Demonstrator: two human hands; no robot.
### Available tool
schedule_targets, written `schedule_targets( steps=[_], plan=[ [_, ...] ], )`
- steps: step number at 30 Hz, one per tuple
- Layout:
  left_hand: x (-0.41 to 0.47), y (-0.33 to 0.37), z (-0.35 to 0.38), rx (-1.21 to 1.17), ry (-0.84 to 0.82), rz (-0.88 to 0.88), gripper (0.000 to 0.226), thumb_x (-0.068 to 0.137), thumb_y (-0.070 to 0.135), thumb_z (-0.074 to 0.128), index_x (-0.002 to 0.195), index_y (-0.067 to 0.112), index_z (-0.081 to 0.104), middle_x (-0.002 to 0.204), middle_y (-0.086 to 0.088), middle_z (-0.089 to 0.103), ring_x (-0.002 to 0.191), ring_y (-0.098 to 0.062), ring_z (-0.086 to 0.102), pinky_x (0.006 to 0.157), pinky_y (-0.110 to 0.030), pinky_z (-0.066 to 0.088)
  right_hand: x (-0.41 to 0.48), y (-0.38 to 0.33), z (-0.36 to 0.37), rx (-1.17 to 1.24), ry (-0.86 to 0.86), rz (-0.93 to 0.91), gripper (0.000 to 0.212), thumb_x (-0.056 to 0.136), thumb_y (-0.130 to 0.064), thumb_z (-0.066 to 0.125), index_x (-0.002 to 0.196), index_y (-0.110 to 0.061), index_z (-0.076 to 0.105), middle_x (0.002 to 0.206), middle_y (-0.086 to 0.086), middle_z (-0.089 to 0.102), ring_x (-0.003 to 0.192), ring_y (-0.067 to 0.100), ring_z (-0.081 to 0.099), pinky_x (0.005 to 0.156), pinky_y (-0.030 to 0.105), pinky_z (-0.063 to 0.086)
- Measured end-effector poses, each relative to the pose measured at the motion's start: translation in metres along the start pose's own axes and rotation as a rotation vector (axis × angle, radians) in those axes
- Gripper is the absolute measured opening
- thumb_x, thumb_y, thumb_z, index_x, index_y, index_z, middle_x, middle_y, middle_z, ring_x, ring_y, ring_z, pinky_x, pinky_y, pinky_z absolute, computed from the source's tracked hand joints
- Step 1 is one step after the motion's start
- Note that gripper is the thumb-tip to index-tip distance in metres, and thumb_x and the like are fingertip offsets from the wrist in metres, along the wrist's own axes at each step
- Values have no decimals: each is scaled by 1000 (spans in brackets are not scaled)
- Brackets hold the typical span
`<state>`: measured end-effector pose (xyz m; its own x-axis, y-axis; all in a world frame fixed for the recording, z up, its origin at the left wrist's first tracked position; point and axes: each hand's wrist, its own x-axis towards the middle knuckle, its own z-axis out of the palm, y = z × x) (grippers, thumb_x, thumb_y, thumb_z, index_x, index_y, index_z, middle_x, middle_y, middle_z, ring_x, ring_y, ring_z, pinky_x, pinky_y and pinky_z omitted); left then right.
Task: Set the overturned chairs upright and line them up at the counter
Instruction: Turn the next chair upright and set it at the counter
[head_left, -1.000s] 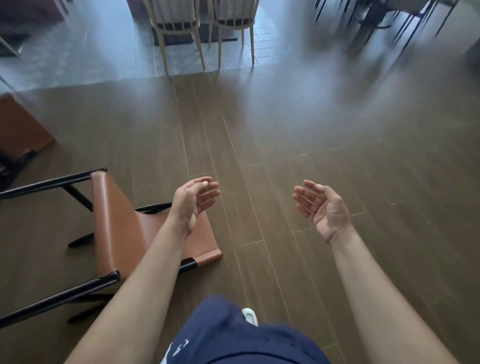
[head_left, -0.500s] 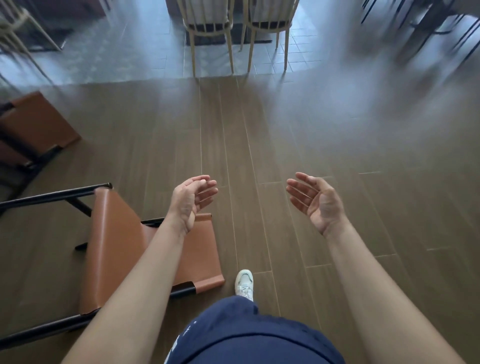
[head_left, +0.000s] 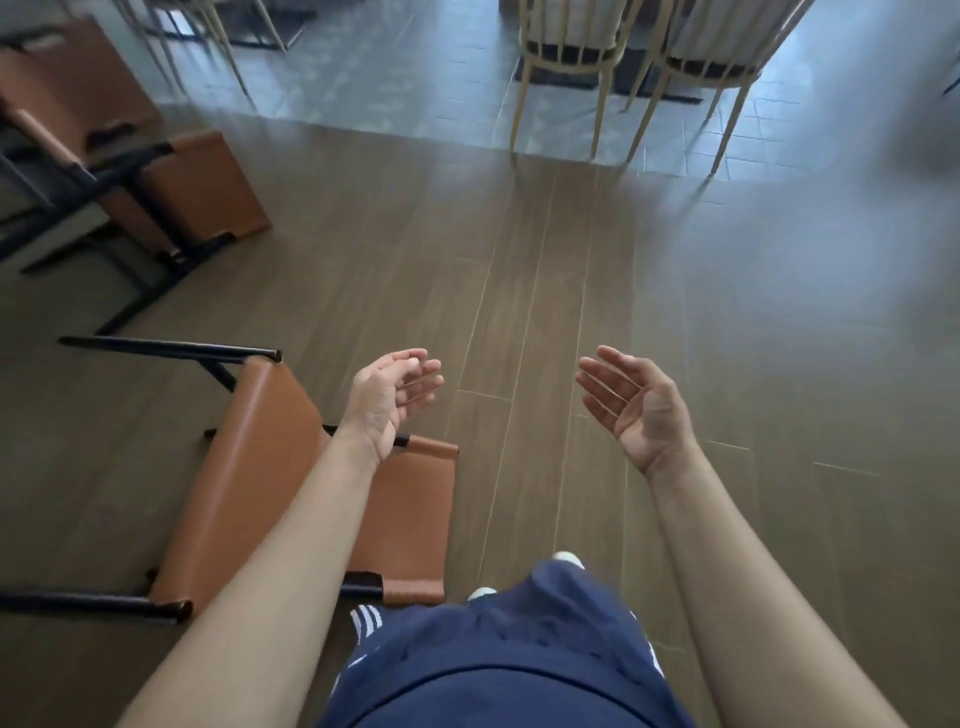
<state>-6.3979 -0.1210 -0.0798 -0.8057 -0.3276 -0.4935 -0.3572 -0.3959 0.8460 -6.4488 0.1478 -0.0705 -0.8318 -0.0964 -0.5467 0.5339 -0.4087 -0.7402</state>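
Head view: overturned chair lies beneath empty left hand.

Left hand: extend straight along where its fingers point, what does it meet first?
Nothing close, it seems. The left hand, empty, points forward-right over wood floor; the overturned brown chair lies below its wrist, out of line. The pale chairs far ahead may be first, depth unclear.

1. Appearing to be a café or restaurant dining room.
2. Showing a tan leather chair lying tipped on wood-plank floor, a second tan chair beyond it, both black-framed.
3. Giving way farther off to grey tile, carrying pale spindle chairs standing side by side.
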Motion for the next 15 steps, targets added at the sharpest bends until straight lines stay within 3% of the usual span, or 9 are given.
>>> schedule_targets(
  steps=[9,15],
  plan=[
    [14,-3,17,-173,379,42,19,94,4,46,100,8,64,91,-9,73,78,-19,71,78,-32,54,106,-37,45,-299,-295,188,24,96,-23,48,104,-16,70,101,7,76,95,20,71,88,33,52],
    [-1,-28,41,-291,583,26,22,98,7,45,111,3,62,101,-14,71,84,-23,69,80,-34,53,149,-47,66,-460,-470,302,24,96,-22,47,104,-15,69,99,7,76,92,20,73,78,32,52]
  ],
)
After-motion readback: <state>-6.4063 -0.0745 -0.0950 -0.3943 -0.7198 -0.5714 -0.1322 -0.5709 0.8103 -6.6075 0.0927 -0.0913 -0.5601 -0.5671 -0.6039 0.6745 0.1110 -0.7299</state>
